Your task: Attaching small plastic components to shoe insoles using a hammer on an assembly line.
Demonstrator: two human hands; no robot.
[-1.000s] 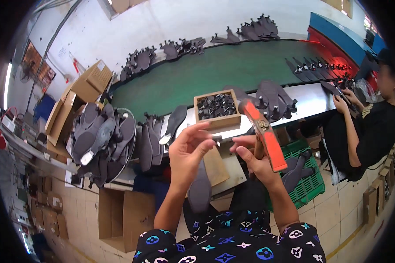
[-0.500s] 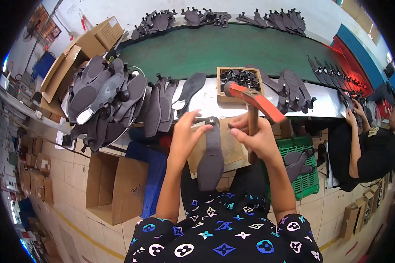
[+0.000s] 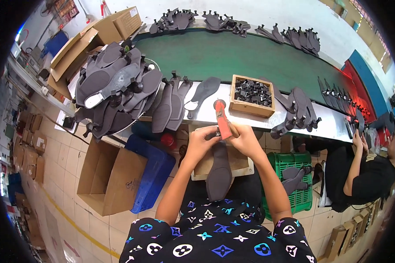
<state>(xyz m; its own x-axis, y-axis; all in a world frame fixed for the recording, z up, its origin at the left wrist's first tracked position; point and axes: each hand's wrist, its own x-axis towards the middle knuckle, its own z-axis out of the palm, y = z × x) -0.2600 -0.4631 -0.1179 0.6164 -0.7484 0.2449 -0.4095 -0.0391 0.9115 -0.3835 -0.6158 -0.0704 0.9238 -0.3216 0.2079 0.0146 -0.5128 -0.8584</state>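
Observation:
A dark grey shoe sole (image 3: 219, 172) lies lengthwise on a small wooden work board (image 3: 239, 161) in front of me. My left hand (image 3: 200, 141) pinches the sole's far end, fingers closed on it. My right hand (image 3: 245, 138) grips a hammer with an orange handle (image 3: 222, 121), its head down at the sole's far end between both hands. A wooden box of small black heel pieces (image 3: 253, 94) stands just beyond the hammer on the metal bench edge (image 3: 329, 125).
A big heap of dark soles (image 3: 118, 85) lies at the left on the bench. A green conveyor belt (image 3: 232, 55) runs behind. Open cardboard boxes (image 3: 112, 175), a blue bin (image 3: 151, 173) and a green crate (image 3: 294, 175) stand on the floor. Another person (image 3: 360, 173) works at the right.
The hammer has swung down from raised to its head at the sole's end. My left hand went from lifted in the air to holding the sole on the board.

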